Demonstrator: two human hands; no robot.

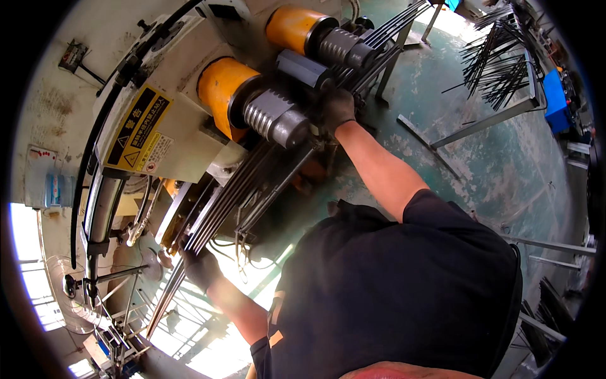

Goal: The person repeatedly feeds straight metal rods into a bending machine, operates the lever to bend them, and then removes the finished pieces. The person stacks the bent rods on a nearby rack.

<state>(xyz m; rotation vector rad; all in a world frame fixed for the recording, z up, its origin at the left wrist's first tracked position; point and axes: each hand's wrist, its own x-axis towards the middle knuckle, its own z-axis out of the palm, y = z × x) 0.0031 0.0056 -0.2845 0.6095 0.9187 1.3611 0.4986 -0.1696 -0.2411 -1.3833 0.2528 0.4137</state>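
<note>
A bundle of long, thin metal rods (230,196) runs slantwise under a machine, from the lower left toward the upper right. My left hand (201,268), in a dark glove, is closed round the rods near their lower-left part. Farther up and to the right, my right hand (338,110), also dark-gloved, grips the rods beside the machine's heads. Shadow partly hides its fingers. Just left of that hand stands a grey ridged cylinder (274,117) with an orange collar (226,91). A grey hexagonal bar (303,68) juts out above it.
A second orange cylinder (297,28) sits at the top. The machine housing carries a yellow and black warning label (137,126). At the upper right, many dark rods (502,63) lie on a metal stand (486,123) near a blue box (555,101). A fan (69,290) stands lower left.
</note>
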